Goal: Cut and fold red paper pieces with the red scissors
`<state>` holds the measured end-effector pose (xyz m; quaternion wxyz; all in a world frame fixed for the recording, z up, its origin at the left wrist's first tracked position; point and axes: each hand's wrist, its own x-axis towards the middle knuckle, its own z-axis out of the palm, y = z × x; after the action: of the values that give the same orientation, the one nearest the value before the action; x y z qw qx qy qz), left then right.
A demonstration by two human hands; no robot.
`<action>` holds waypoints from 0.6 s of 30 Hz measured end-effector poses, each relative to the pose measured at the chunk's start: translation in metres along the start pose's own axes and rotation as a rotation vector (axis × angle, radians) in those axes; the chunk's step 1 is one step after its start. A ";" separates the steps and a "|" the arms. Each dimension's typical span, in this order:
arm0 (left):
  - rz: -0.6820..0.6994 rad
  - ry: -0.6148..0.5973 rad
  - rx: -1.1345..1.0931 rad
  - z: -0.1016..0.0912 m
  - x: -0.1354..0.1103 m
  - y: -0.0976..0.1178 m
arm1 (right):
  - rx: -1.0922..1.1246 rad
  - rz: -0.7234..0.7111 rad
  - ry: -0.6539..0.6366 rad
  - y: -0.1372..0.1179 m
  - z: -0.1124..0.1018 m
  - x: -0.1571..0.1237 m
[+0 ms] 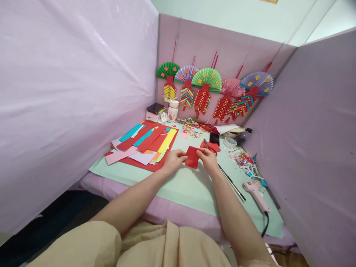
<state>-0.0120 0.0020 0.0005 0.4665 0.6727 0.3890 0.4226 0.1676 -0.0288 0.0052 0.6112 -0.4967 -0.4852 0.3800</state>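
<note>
Between my hands, a little above the pale green table cover, is a small piece of red paper [191, 157] with a crease across it. My left hand [175, 159] pinches its left edge, and my right hand [207, 157] pinches its upper right side with thumb and fingers. Just behind my right hand lie scissors [209, 145] on further red paper scraps [215, 147]. To the left of my left hand is a pile of coloured paper strips [147, 142] on a red sheet [151, 167].
A pink glue gun [257, 194] with a black cord lies at the right, near thin dark rods [232, 183] and paper scraps [246, 161]. Behind are a phone [214, 138], a tape roll [230, 142] and a white bottle [172, 111]. Paper fan ornaments [206, 79] hang on the back panel.
</note>
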 end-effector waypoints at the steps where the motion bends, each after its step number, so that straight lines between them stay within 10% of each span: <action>1: -0.002 0.002 0.001 0.000 0.000 0.001 | 0.018 -0.011 0.007 0.000 0.000 0.000; 18: 0.007 0.021 -0.011 0.000 -0.004 0.014 | -0.025 -0.092 0.036 -0.003 0.000 -0.003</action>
<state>-0.0116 -0.0056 0.0131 0.4643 0.6671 0.3892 0.4335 0.1673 -0.0321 0.0076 0.6302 -0.4884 -0.5012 0.3365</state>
